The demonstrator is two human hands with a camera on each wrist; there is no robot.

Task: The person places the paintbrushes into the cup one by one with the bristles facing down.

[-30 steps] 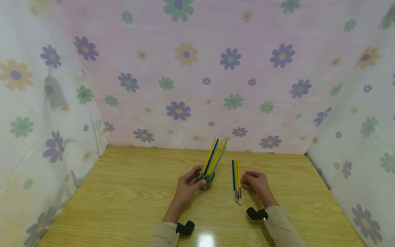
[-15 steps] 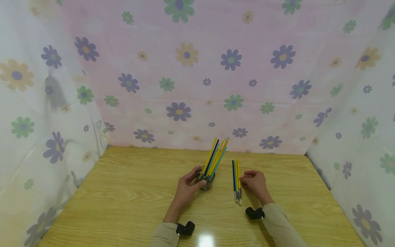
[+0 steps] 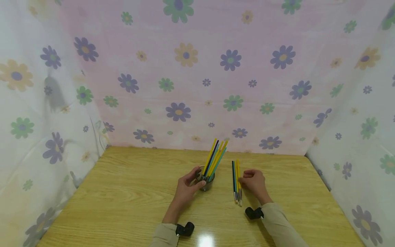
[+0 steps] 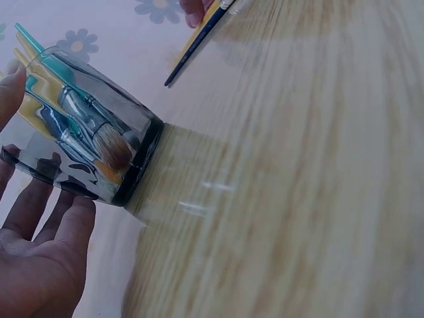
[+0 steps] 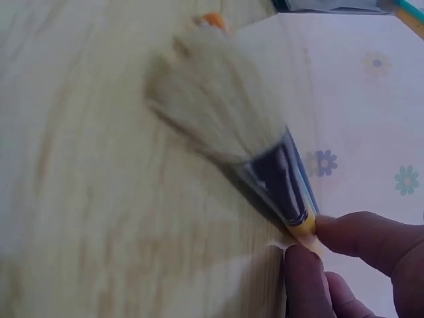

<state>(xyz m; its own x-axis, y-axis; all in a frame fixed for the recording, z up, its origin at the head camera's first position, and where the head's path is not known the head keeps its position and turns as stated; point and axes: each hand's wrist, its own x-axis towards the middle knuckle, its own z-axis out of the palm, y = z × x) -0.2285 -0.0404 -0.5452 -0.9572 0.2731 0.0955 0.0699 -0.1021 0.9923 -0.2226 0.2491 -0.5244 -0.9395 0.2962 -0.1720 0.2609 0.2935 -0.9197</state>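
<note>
My left hand [image 3: 186, 187] holds a clear drinking glass [image 4: 129, 103], thumb on one side and fingers on the other. Inside it stand several paintbrushes [image 3: 213, 160], bristles down, their yellow, teal and dark handles leaning out to the right. To the right of the glass, a few more paintbrushes [image 3: 233, 175] lie side by side on the table, bristles toward me. My right hand [image 3: 255, 183] is at the right edge of that row. In the right wrist view, its thumb and fingertips pinch the yellow handle of a wide, pale-bristled paintbrush [image 5: 218, 99].
The wooden table [image 3: 129, 192] extends on both sides of the hands. A flower-printed cloth [image 3: 197, 85] hangs behind it and along both sides. Each wrist wears a small black camera, such as the left camera [image 3: 185, 229].
My right hand has moved slightly left, onto the yellow-handled paintbrush at the edge of the row. The left hand and the glass have stayed in place.
</note>
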